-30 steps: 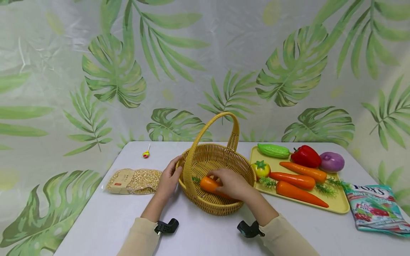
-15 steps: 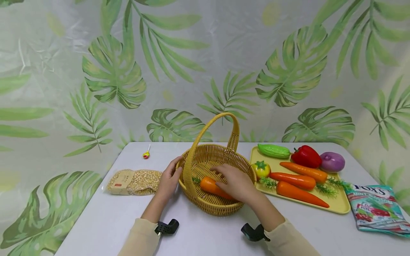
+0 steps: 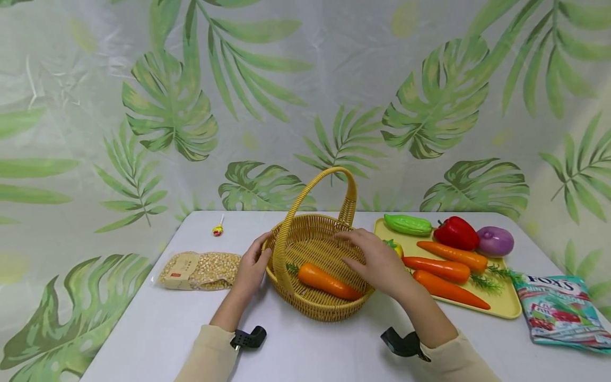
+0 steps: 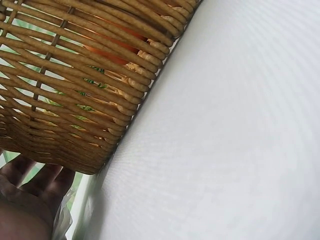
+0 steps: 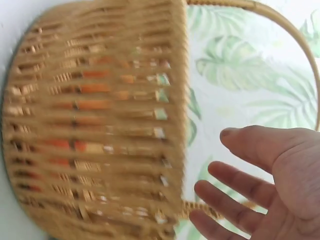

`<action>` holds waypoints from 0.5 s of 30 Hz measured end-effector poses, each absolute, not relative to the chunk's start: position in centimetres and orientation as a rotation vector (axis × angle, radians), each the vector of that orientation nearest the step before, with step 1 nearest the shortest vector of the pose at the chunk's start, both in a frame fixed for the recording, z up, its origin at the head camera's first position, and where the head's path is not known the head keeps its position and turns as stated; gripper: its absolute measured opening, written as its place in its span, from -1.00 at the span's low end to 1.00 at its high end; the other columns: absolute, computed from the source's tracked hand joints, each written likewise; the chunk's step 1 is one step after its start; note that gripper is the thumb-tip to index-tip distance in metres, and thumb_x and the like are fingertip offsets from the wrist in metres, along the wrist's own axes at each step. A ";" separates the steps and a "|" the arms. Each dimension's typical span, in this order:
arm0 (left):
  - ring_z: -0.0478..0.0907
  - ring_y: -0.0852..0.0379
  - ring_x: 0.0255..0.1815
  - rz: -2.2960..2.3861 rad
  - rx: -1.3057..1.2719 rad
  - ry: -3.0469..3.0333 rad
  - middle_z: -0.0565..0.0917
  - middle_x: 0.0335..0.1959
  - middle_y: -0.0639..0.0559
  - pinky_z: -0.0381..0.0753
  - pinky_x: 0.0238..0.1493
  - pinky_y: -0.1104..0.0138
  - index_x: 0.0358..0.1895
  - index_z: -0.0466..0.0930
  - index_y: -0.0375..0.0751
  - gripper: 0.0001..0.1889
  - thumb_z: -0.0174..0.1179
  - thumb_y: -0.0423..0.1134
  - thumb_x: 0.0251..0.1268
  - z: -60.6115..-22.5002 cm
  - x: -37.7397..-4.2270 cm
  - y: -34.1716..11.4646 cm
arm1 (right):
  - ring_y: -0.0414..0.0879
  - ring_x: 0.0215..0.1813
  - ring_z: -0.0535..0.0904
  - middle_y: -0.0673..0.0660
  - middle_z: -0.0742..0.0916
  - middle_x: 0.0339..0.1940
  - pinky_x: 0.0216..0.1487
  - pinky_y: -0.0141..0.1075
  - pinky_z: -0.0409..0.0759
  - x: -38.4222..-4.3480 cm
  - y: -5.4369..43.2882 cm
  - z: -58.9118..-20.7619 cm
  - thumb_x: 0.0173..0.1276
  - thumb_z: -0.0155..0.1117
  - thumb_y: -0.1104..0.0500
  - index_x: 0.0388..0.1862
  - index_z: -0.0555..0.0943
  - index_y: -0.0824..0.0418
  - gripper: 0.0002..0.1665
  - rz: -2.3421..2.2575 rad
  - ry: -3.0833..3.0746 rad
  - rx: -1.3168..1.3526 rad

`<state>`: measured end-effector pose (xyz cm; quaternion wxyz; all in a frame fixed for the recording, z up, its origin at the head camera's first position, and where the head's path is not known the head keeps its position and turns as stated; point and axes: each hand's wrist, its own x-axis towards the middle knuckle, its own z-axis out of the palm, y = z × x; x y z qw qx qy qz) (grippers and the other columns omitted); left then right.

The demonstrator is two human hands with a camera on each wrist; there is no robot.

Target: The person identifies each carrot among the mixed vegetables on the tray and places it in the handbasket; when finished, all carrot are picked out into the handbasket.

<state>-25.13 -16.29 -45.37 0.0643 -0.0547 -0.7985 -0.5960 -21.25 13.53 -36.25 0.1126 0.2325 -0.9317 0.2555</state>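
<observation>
— Orange carrot: position?
— Lying inside the wicker basket, toward the near wall, leafy end leftward. The curved wall probably checks any rolling.
— Left hand?
— Resting against the basket's left rim, fingers relaxed rather than clenched, some tips hidden; presumably there to steady it.
— Right hand?
— Above the right rim, thumb and fingers apart, holding nothing. That spread would suit clearing the rim without a snag.
— Why the yellow tray just beside?
— It bears three more carrots; placement on that side likely shortens the right hand's reach.
</observation>
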 end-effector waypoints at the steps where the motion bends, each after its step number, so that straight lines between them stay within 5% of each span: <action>1: 0.25 -0.06 0.56 -1.798 -0.171 -2.406 0.37 0.51 -0.03 0.24 0.56 0.01 0.48 0.33 0.11 -0.54 -0.05 -0.16 0.59 -45.5 -25.2 -16.3 | 0.04 0.16 0.64 0.06 0.68 0.16 0.10 0.04 0.67 -21.3 13.9 -36.1 0.34 0.40 0.12 0.33 0.53 -0.02 -0.42 0.752 -2.731 0.675; 6: 0.27 -0.04 0.55 -1.799 -0.197 -2.385 0.38 0.51 -0.01 0.26 0.55 0.01 0.46 0.35 0.14 -0.55 -0.05 -0.14 0.58 -45.6 -25.2 -16.3 | 0.09 0.22 0.62 0.07 0.66 0.23 0.16 0.11 0.64 -21.4 15.6 -36.0 0.36 0.38 0.10 0.37 0.50 -0.01 -0.40 0.756 -2.720 0.642; 15: 0.22 -0.10 0.57 -1.809 -0.178 -2.437 0.33 0.53 -0.13 0.23 0.56 0.02 0.49 0.30 -0.11 -0.53 -0.09 -0.24 0.60 -42.1 -23.1 -15.5 | 0.20 0.23 0.57 0.20 0.58 0.35 0.19 0.21 0.58 -21.9 18.6 -36.0 0.35 0.38 0.12 0.41 0.44 0.06 -0.34 0.786 -2.753 0.583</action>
